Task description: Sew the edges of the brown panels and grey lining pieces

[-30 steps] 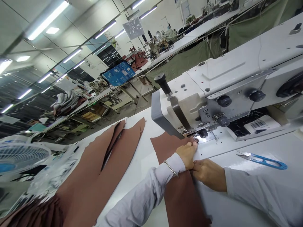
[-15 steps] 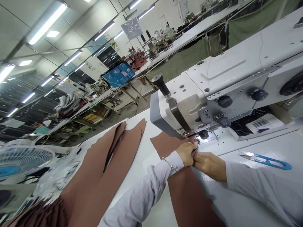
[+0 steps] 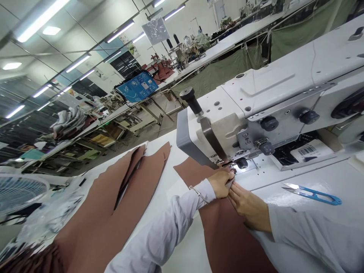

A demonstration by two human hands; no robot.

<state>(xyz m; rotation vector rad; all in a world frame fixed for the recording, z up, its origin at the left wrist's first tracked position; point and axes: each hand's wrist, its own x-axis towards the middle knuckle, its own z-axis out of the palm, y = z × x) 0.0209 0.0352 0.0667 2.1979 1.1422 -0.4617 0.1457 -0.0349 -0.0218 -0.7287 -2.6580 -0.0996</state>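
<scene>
A long brown fabric piece lies on the white table, running under the presser foot of a white sewing machine. My left hand pinches the fabric's edge right in front of the foot. Touching it from the right, my right hand lies flat on the same fabric with fingers pressed down along the seam edge. Both arms wear pale grey sleeves, and a thin bracelet sits on the left wrist.
Blue thread snips lie on the table at right. More brown fabric pieces are stacked at left, beside a fan. Rows of other work tables and machines fill the hall behind.
Both hands stay at the presser foot. The right hand has flattened and slid a little along the fabric, and the fabric has fed slightly under the foot.
</scene>
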